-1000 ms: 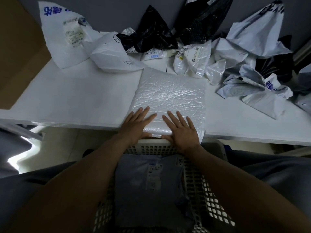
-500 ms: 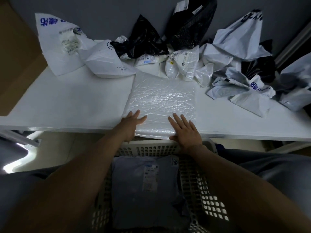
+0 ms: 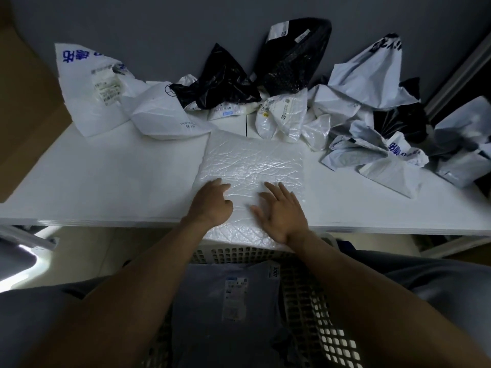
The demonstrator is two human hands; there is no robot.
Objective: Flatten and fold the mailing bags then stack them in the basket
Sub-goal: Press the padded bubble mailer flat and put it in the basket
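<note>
A flattened white bubble mailing bag [image 3: 255,160] lies on the white table [image 3: 106,181], its near end hanging over the table's front edge above the white lattice basket [image 3: 239,252]. My left hand [image 3: 212,203] presses on the bag's near left part with its fingers bent. My right hand [image 3: 281,211] lies flat on the near right part, fingers spread. A folded grey mailing bag [image 3: 210,320] with a label lies inside the basket on my lap.
Crumpled bags line the back of the table: a large white one [image 3: 90,88] at the left, black ones [image 3: 223,81] in the middle, grey ones [image 3: 372,75] at the right. A brown cardboard surface [image 3: 24,107] stands at the far left.
The white bag has slid toward me and now overhangs the table edge above the basket. My left hand moved from the bag's left edge onto its surface, fingers bending.
</note>
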